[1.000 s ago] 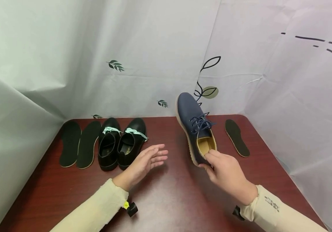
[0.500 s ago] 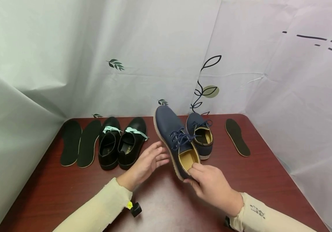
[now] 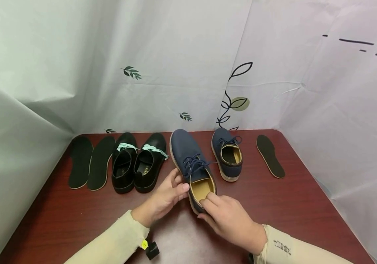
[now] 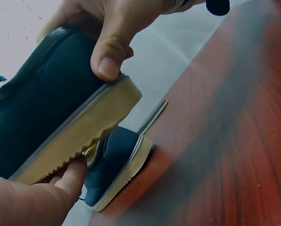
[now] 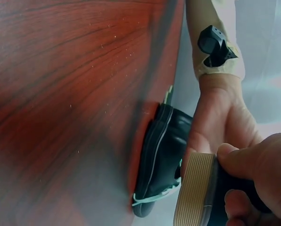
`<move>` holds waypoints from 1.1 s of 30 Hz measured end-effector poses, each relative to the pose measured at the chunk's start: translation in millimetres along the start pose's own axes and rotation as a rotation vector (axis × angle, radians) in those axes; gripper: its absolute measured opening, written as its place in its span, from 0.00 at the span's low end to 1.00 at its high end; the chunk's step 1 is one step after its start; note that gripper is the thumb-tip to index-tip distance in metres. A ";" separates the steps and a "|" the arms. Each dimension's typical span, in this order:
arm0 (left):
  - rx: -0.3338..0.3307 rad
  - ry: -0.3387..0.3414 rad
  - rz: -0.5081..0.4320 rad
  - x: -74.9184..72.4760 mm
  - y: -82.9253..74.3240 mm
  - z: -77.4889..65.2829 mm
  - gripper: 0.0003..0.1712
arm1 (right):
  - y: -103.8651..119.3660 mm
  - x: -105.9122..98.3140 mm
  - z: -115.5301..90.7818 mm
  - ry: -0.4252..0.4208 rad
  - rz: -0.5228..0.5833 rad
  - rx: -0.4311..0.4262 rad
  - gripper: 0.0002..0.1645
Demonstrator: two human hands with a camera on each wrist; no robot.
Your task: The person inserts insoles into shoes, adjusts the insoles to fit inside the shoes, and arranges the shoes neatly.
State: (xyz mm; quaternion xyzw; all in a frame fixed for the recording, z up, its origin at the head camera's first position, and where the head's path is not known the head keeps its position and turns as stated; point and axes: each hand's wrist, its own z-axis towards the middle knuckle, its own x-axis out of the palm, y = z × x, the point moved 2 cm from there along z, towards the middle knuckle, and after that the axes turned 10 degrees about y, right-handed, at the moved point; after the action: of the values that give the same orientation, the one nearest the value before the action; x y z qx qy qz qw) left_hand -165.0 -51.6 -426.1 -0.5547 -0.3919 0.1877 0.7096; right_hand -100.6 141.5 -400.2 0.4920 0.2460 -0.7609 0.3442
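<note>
A navy lace-up shoe (image 3: 183, 146) with a tan lining is held tilted above the table, toe pointing away. My right hand (image 3: 229, 220) grips its heel, fingers inside the opening and thumb on the outside; the left wrist view shows that thumb (image 4: 108, 63) pressed just above the sole. From the left, my left hand (image 3: 165, 198) holds the shoe's side, its thumb along the upper and its fingers under the ridged sole (image 4: 79, 129). The matching navy shoe (image 3: 230, 170) stands on the table to the right, a dark insole showing inside it.
One dark insole (image 3: 270, 157) lies at the table's right. Two black shoes (image 3: 125, 179) with mint laces stand left of my hands. Farther left lie two more dark insoles (image 3: 80, 163). White patterned sheeting (image 3: 162, 66) rises behind the reddish table (image 3: 86, 220).
My right hand has carried the navy shoe left and lower, uncovering its mate behind. My left hand, apart from the shoe a second ago, now holds its side.
</note>
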 end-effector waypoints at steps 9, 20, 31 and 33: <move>-0.016 0.000 0.037 0.0 4.0 -4.4 0.55 | 5.0 3.3 1.2 0.006 0.001 -0.051 0.20; -0.130 -0.006 0.009 -14.4 15.5 -5.4 0.51 | -7.7 9.3 -2.2 0.132 0.155 -0.033 0.17; -0.232 0.050 0.132 -26.1 31.9 -2.0 0.47 | -14.8 37.8 -5.5 0.188 0.293 -0.022 0.12; -0.252 0.030 0.177 -27.2 32.3 -2.6 0.48 | -15.1 41.5 -4.4 0.191 0.303 -0.013 0.12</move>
State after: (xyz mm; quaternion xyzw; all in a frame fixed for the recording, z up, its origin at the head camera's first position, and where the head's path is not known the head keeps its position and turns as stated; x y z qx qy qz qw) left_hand -174.5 -62.2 -466.0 -0.6745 -0.3514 0.1904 0.6207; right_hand -121.2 142.7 -439.4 0.5912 0.2055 -0.6484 0.4333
